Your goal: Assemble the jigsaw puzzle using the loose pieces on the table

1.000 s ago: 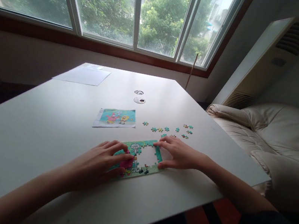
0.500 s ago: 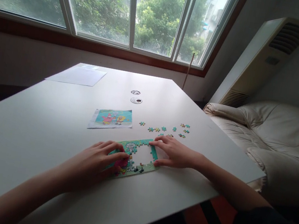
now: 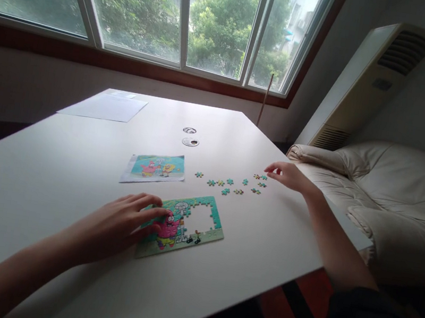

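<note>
A cartoon jigsaw puzzle (image 3: 169,230) lies on the white table, with a gap in its right half where the tabletop shows through. My left hand (image 3: 130,221) rests on the puzzle's left side, fingers apart and covering that end. Beyond the puzzle's far right corner, several loose jigsaw pieces (image 3: 230,181) are scattered in a loose row. My right hand (image 3: 288,175) hovers at the right end of them, beside a small pair of pieces (image 3: 260,177). Its fingers are slightly bent and apart, and no piece shows between them.
A printed sheet (image 3: 154,167) with a cartoon picture lies behind the puzzle. Two round flat items (image 3: 190,142) sit farther back on the table (image 3: 75,159). White papers (image 3: 103,107) are at the far left. A cream sofa (image 3: 402,183) stands close to the table's right side.
My right hand has left the puzzle's right edge and moved right and away to the loose pieces. My left hand stays on the puzzle, its fingers drawn slightly left.
</note>
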The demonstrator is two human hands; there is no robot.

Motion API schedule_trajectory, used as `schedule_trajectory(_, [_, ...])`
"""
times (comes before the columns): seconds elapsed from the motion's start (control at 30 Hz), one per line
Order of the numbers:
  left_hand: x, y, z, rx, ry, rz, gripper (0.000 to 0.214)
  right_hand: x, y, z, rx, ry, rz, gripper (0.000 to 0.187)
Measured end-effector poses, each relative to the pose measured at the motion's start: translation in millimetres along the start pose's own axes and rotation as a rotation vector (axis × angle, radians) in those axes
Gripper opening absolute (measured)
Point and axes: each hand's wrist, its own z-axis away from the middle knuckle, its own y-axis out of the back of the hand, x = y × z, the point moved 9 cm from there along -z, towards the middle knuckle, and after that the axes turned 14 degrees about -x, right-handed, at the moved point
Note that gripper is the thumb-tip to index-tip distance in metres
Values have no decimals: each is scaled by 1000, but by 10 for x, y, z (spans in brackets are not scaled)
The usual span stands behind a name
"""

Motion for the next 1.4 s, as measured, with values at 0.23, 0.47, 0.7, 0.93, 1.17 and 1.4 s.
schedule_trajectory(0.23, [-9, -6, 0, 26, -19, 7, 30, 224, -216, -55, -173, -101, 15, 24])
schedule_trajectory(0.47, [-16, -11, -3, 27, -14, 20, 30, 124, -245, -36, -211, -99, -22, 20])
schedule_trajectory(0.7, [-9, -14, -3, 6, -9, 5, 31, -249, -439, -3, -386, 12, -95, 17])
schedule_trajectory(0.93, [6, 10, -10, 15, -15, 13, 32, -338, -503, -10, -426, 35, -89, 17])
schedule_trajectory(1.17, [10, 13, 0, 13, -11, 8, 32, -377, -519, -11, -426, 53, -121, 19])
schedule_trajectory(1.4, [-8, 21, -7, 22, -11, 26, 32, -378, -520, -8, -424, 64, -137, 18])
